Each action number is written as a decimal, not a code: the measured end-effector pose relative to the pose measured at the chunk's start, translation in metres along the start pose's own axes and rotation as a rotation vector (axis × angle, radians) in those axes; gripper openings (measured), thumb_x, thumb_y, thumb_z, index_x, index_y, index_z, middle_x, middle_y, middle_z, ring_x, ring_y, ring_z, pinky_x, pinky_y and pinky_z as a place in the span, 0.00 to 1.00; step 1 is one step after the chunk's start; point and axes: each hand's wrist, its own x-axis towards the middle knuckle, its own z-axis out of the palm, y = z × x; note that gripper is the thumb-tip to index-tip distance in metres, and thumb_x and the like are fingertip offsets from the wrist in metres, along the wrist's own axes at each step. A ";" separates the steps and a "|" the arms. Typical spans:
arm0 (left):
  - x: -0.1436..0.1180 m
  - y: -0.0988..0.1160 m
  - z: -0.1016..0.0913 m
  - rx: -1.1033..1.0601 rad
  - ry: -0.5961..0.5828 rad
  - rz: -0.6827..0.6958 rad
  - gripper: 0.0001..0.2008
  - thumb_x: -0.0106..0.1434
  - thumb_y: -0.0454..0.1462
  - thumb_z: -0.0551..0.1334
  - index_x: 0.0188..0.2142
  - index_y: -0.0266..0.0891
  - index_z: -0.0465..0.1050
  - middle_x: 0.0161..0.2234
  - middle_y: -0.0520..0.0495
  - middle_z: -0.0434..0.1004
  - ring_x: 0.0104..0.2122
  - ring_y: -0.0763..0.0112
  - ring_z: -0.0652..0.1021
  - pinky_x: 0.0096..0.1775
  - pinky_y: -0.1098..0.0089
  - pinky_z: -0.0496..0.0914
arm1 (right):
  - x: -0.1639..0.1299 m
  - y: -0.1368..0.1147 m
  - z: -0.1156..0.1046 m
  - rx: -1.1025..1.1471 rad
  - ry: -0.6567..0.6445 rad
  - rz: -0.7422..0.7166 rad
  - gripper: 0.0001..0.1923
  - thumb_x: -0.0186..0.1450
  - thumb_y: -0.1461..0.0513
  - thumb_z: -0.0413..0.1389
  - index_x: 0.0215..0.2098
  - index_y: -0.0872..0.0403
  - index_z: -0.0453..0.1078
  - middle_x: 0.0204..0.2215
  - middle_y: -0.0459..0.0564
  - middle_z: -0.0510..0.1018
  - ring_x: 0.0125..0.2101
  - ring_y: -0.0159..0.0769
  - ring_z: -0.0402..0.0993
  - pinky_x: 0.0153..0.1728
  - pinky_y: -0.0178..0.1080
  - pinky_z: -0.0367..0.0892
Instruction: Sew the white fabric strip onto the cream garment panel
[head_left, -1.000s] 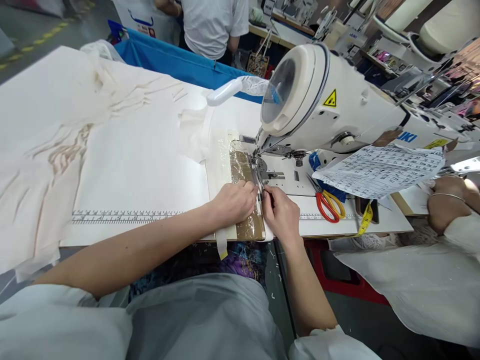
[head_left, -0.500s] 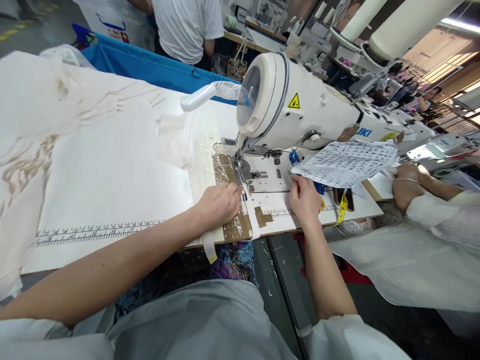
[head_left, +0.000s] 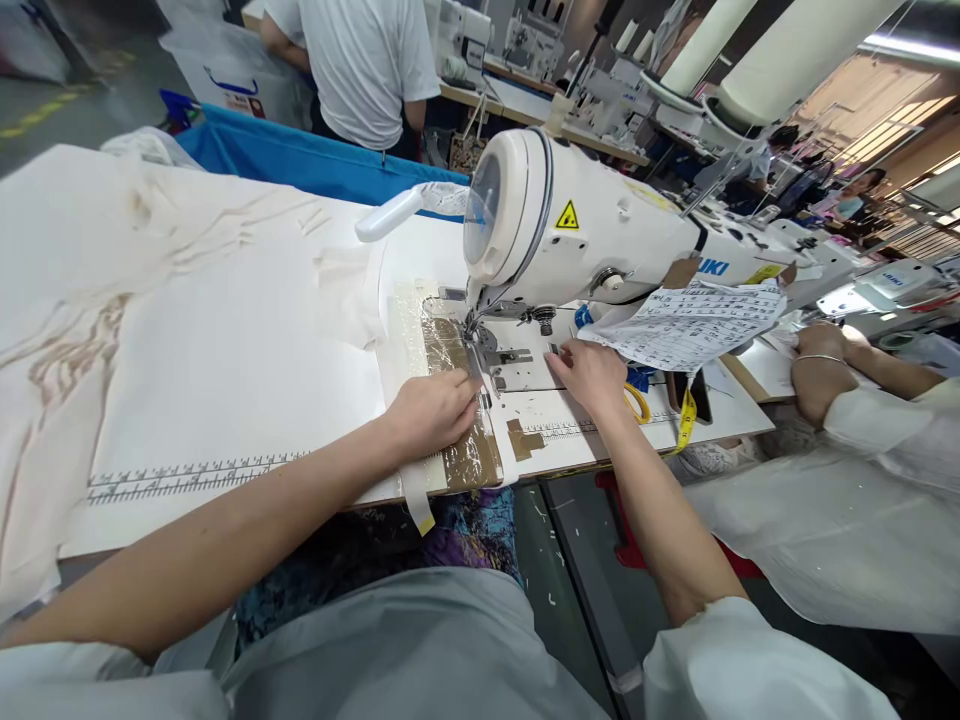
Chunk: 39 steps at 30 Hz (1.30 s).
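A white sewing machine (head_left: 600, 215) stands on the table, its head over the needle area. My left hand (head_left: 437, 412) rests on a brown taped patch (head_left: 472, 458) just in front of the presser foot (head_left: 471, 328). Its fingers are curled together, and whatever lies under the fingertips is hidden. To the right of the needle, my right hand (head_left: 592, 378) is over the machine's metal bed (head_left: 517, 368), thumb and fingers pinched. I cannot make out what is between them. A printed sheet of paper (head_left: 690, 325) hangs from the machine just beyond that hand.
Pale fabric (head_left: 75, 370) lies crumpled on the left, with a small piece (head_left: 349, 290) nearer the machine. Yellow-handled scissors (head_left: 637, 403), a yellow tape measure (head_left: 686, 415) and a phone (head_left: 701, 400) lie right. A co-worker's arm (head_left: 825, 375) is at far right; another person (head_left: 364, 70) stands behind.
My right hand has moved left, from beside the paper's edge to over the machine bed. My left hand stays almost in place. The view has shifted slightly.
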 end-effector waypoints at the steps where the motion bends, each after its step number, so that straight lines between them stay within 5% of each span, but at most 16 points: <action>1: 0.001 -0.004 -0.003 -0.031 0.005 -0.012 0.17 0.73 0.37 0.49 0.55 0.34 0.69 0.45 0.42 0.77 0.41 0.65 0.78 0.33 0.70 0.70 | 0.006 -0.002 -0.002 -0.011 -0.026 -0.006 0.17 0.70 0.55 0.53 0.39 0.57 0.79 0.36 0.61 0.83 0.39 0.50 0.78 0.34 0.40 0.64; 4: 0.002 -0.023 -0.020 -0.047 0.063 -0.108 0.17 0.73 0.36 0.49 0.57 0.37 0.68 0.48 0.44 0.77 0.44 0.66 0.77 0.32 0.72 0.70 | 0.022 -0.009 -0.003 -0.037 -0.098 -0.020 0.12 0.68 0.59 0.57 0.35 0.60 0.78 0.37 0.61 0.82 0.38 0.46 0.78 0.36 0.41 0.66; 8: -0.003 -0.061 -0.044 0.182 0.054 -0.333 0.21 0.69 0.38 0.56 0.59 0.33 0.66 0.56 0.36 0.71 0.56 0.52 0.69 0.38 0.65 0.72 | 0.026 -0.018 0.001 -0.017 -0.110 -0.045 0.15 0.69 0.54 0.59 0.41 0.60 0.74 0.41 0.54 0.80 0.40 0.39 0.77 0.43 0.43 0.70; 11: -0.011 -0.078 -0.050 0.205 -0.056 -0.428 0.18 0.67 0.36 0.55 0.54 0.30 0.69 0.55 0.32 0.70 0.53 0.49 0.70 0.36 0.64 0.70 | 0.015 -0.020 0.000 0.037 -0.047 -0.066 0.09 0.69 0.63 0.56 0.40 0.63 0.74 0.42 0.63 0.79 0.41 0.45 0.77 0.39 0.43 0.68; 15: -0.014 -0.083 -0.048 0.157 -0.012 -0.469 0.15 0.65 0.29 0.51 0.48 0.30 0.72 0.50 0.31 0.72 0.49 0.52 0.73 0.32 0.66 0.65 | -0.016 -0.024 -0.015 0.156 0.056 -0.108 0.13 0.67 0.68 0.47 0.39 0.64 0.73 0.38 0.70 0.79 0.36 0.51 0.77 0.31 0.43 0.63; 21: -0.018 -0.095 -0.055 0.015 -0.066 -0.390 0.08 0.64 0.35 0.57 0.37 0.37 0.75 0.42 0.43 0.78 0.36 0.65 0.76 0.30 0.71 0.61 | -0.056 -0.083 -0.047 0.460 0.046 -0.363 0.13 0.73 0.58 0.44 0.38 0.53 0.68 0.27 0.48 0.77 0.25 0.36 0.72 0.27 0.36 0.63; 28: -0.026 -0.111 -0.059 -0.254 -0.009 -0.229 0.11 0.60 0.42 0.58 0.30 0.38 0.75 0.27 0.48 0.75 0.27 0.70 0.70 0.29 0.71 0.60 | -0.021 -0.173 -0.047 0.575 0.024 -0.448 0.11 0.73 0.63 0.43 0.35 0.51 0.63 0.28 0.46 0.76 0.26 0.35 0.70 0.27 0.35 0.59; 36: -0.032 -0.112 -0.070 -0.439 0.039 -0.203 0.14 0.56 0.46 0.61 0.24 0.38 0.72 0.22 0.52 0.67 0.24 0.73 0.65 0.28 0.72 0.57 | -0.028 -0.186 -0.036 0.461 0.020 -0.459 0.07 0.69 0.67 0.47 0.39 0.54 0.66 0.37 0.57 0.76 0.36 0.44 0.70 0.31 0.39 0.57; 39: -0.035 -0.110 -0.074 -0.583 0.147 -0.243 0.14 0.55 0.47 0.63 0.25 0.38 0.72 0.22 0.53 0.65 0.23 0.75 0.63 0.28 0.72 0.57 | -0.030 -0.182 -0.036 0.501 0.010 -0.406 0.07 0.69 0.67 0.47 0.39 0.54 0.66 0.37 0.57 0.76 0.35 0.44 0.70 0.30 0.39 0.57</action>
